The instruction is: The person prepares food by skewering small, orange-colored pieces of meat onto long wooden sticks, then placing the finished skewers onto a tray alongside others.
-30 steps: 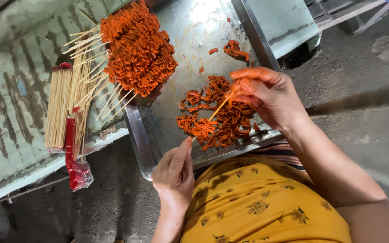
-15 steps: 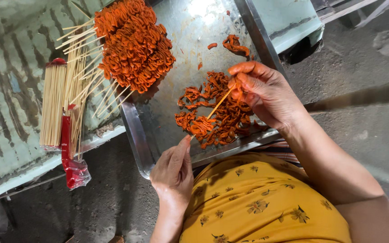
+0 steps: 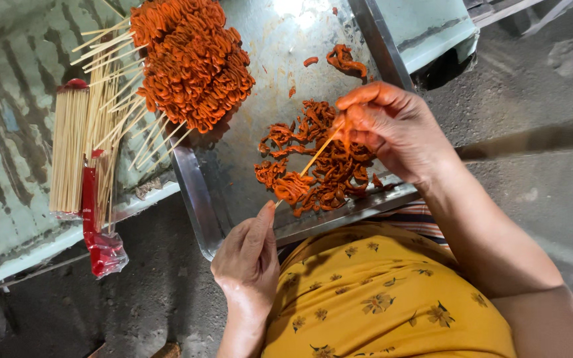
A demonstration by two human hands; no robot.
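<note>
Holding a thin wooden skewer (image 3: 319, 151) in the right hand (image 3: 392, 129), fingers pinched shut around its upper end, the stick slanting down and to the left into the loose meat strips (image 3: 329, 166). Pressing the left hand (image 3: 250, 255) against the near rim of the metal tray (image 3: 197, 192), fingers held together and mostly straight, thumb tip lying right by the skewer's lower point; whether that hand is gripping anything cannot be told. Sitting bunched on the lower end of the skewer, an orange-red strip of meat (image 3: 293, 185), touching the rest of the loose pile. Lying in the near right part of the tray, that loose pile, with a few stray pieces (image 3: 343, 59) farther back. Resting heaped at the far left corner of the tray, a stack of finished skewers (image 3: 190, 59), their bare stick ends poking out over the tray's edge toward the left. Lying on the worn green counter (image 3: 14, 119) just beside the tray, a bundle of unused sticks (image 3: 67, 152) in clear wrap, next to a red packet (image 3: 94, 225) hanging over the counter's edge. Showing at the bottom, a yellow flowered garment (image 3: 379, 298) beneath both arms, close under the tray's near rim.
</note>
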